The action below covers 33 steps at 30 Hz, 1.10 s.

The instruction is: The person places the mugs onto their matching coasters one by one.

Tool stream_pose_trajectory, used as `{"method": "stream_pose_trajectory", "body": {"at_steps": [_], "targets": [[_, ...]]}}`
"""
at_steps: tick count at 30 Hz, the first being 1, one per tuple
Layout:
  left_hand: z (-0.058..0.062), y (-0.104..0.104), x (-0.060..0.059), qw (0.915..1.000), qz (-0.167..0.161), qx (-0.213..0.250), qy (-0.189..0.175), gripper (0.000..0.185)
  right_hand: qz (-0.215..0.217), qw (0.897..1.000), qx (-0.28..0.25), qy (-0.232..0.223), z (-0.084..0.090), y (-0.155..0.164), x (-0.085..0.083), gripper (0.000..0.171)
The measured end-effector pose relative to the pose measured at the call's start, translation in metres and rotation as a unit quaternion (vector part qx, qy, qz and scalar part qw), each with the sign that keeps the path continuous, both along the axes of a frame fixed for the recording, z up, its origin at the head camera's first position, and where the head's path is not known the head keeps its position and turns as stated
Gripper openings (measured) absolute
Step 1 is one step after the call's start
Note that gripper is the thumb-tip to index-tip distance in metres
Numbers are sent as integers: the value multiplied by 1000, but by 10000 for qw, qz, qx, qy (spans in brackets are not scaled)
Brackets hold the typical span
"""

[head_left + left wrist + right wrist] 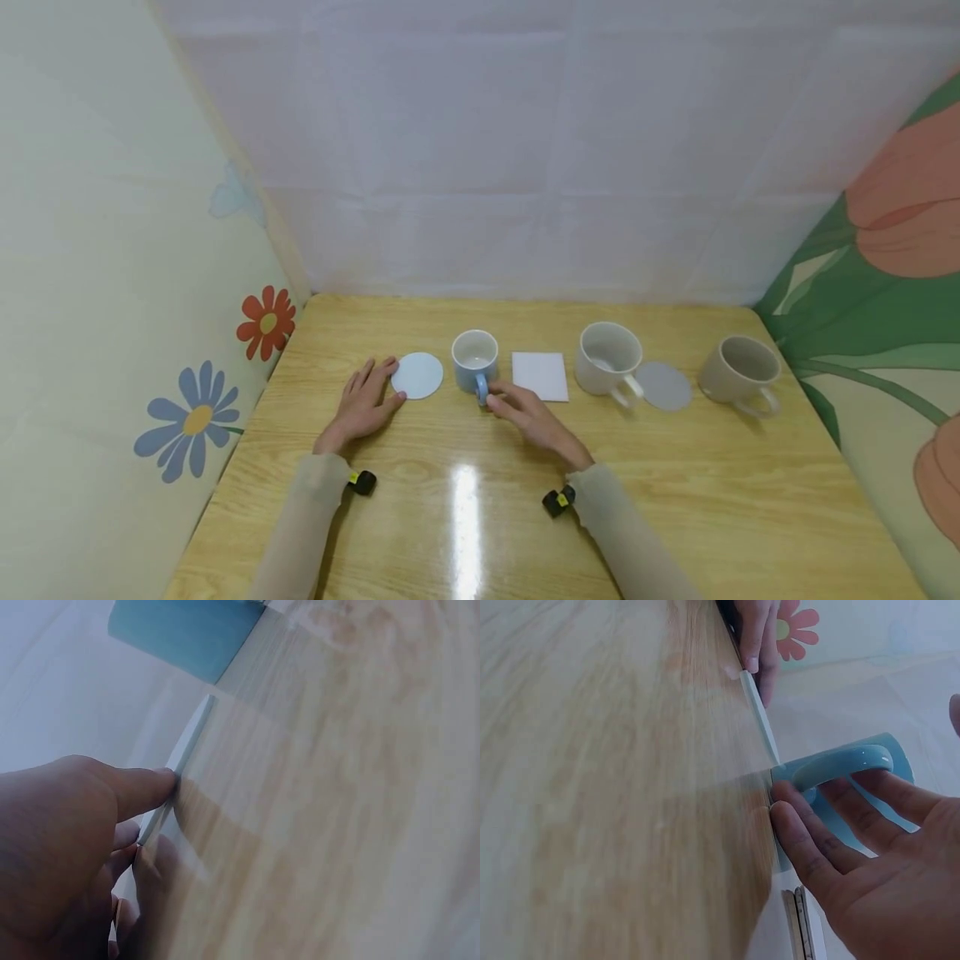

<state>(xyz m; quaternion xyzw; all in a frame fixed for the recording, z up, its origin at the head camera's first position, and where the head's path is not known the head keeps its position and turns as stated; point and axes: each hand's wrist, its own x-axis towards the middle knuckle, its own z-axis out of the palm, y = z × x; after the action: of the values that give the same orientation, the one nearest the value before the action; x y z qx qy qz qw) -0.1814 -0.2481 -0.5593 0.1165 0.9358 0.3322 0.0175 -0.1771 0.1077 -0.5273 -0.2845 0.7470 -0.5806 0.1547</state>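
My left hand [365,402] rests on the table with its fingers spread. Its thumb and index fingertip touch the left edge of a round pale-blue coaster [417,376]. In the left wrist view, the thumb lies against the rim of that coaster [191,735]. A small light-blue mug [474,358], white inside, stands upright right of it, handle toward me. My right hand [534,417] is at this mug, its fairly straight fingers beside the handle [847,763] and close to the wall. The thumb shows only at the frame's right edge, apart from the handle.
A white square coaster [540,377] lies right of the blue mug. Farther right stand a large white mug [600,367], a round grey coaster [664,386] and a beige-grey mug [723,379] near the table's right edge. A white cloth backdrop [525,167] rises behind.
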Motion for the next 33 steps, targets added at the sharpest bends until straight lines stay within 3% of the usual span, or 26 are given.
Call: {"method": "stream_pose_trajectory", "body": {"at_steps": [15,25,33], "targets": [[7,1,1,9999,61,109,-52,67,-266,9987,-149,-419,-3,-16,-4,41],[-2,-2,0,9999,-13,-152,-34,69,-268,9920,-521,-1117,-6,-24,-2,46],[6,1,2,9997,19,-144,-184,68,-340,9917,-453,-1155,-7,-29,-1,45]]}}
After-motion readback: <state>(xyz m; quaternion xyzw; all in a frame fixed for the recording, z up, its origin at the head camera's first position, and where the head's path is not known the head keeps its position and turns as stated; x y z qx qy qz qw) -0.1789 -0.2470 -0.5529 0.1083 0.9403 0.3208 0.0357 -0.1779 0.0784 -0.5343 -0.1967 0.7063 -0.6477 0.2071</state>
